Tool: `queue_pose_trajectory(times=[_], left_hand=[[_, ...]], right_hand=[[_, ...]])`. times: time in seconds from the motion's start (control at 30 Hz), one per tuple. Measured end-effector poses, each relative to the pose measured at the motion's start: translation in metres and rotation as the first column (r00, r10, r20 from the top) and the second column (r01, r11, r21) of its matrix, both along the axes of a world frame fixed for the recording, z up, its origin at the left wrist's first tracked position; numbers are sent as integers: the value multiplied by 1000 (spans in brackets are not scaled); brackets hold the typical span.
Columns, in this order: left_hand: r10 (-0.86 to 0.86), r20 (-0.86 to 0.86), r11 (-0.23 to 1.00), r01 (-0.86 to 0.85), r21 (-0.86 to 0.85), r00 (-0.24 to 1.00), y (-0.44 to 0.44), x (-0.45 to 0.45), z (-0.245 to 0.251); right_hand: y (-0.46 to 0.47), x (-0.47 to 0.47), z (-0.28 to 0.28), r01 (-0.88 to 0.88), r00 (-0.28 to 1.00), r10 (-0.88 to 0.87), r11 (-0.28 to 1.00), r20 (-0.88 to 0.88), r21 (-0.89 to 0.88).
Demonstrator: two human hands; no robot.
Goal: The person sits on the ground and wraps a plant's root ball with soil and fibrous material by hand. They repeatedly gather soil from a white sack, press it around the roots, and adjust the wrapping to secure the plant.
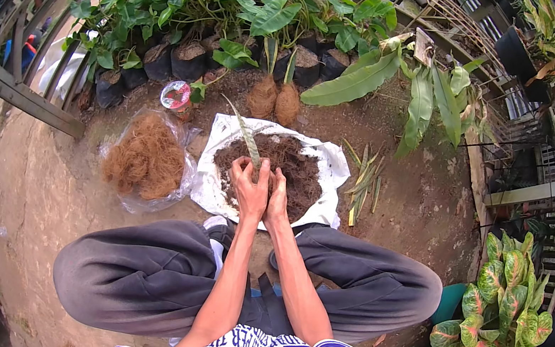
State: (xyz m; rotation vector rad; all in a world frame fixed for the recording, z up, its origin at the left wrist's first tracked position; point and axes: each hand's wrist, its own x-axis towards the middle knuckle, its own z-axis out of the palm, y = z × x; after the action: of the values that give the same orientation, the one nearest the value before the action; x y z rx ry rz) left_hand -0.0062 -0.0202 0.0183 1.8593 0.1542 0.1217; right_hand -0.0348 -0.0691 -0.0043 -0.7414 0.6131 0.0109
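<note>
Over a white sack spread with dark potting soil, my two hands are cupped together. My left hand and my right hand close from both sides around the base of a snake plant leaf cutting. The leaf stands tilted up and to the left. Its lower end is mostly hidden by my fingers, with what looks like a brown clump between the palms. To the left, brown coconut fibre fills an open clear plastic bag.
Beyond the sack stand two fibre-wrapped snake plant cuttings. A plastic cup is left of them, before potted leafy plants in black bags. Cut leaf strips lie right. A wooden fence and variegated plants flank me.
</note>
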Motion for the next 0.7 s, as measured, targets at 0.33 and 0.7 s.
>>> queue_pose_trajectory(times=[0.33, 0.7], left_hand=[[-35, 114, 999, 31, 36, 993, -13, -14, -15], [-53, -59, 970, 37, -240, 997, 10, -8, -27]], right_hand=[[-11, -9, -28, 16, 1000, -17, 992, -14, -126], [20, 14, -51, 57, 996, -48, 992, 81, -109]])
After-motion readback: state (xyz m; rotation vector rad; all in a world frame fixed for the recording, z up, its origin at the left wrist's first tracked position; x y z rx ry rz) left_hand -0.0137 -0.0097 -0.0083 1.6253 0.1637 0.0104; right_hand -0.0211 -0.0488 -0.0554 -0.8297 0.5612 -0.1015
